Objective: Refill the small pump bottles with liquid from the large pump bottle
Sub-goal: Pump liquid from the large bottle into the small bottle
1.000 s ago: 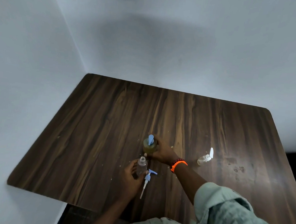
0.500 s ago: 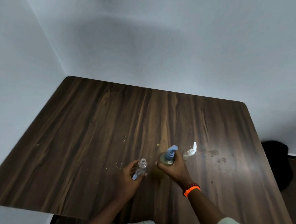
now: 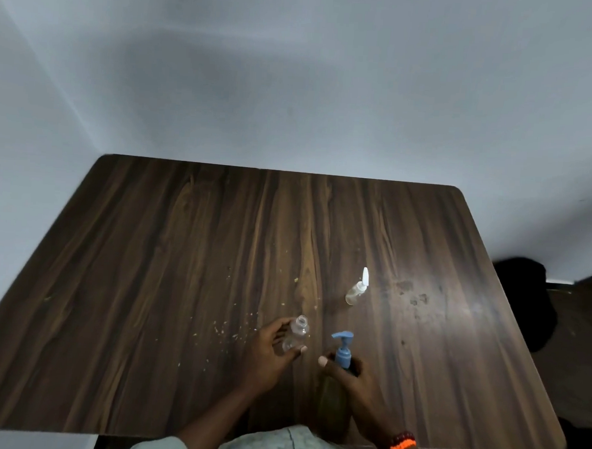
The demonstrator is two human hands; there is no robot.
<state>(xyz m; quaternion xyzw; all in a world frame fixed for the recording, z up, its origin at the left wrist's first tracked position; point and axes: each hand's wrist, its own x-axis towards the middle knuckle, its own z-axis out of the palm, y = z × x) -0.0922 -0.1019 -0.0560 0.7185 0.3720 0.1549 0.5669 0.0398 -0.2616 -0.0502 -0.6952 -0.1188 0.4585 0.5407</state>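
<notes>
My left hand (image 3: 270, 355) grips a small clear bottle (image 3: 295, 335) with its neck uncapped, held near the table's front. Just to its right, my right hand (image 3: 354, 388) is wrapped around the large pump bottle (image 3: 334, 401), a dark greenish bottle with a blue pump head (image 3: 343, 347), lifted close to me and tilted with its nozzle pointing left toward the small bottle. A second small bottle (image 3: 355, 292) with a white pump top stands alone on the dark wooden table (image 3: 183, 252), farther back and to the right. The small bottle's own pump is out of sight.
Pale crumbs (image 3: 234, 327) lie scattered on the wood left of my hands. Dull smudges (image 3: 414, 295) mark the surface right of the white-topped bottle. Walls border the table at the back and left; a dark object (image 3: 524, 291) sits beyond the right edge.
My right hand has drawn the large bottle back toward me and raised it. The left hand still holds the small open bottle. The camera view shifted, and the loose blue pump dropped out of sight.
</notes>
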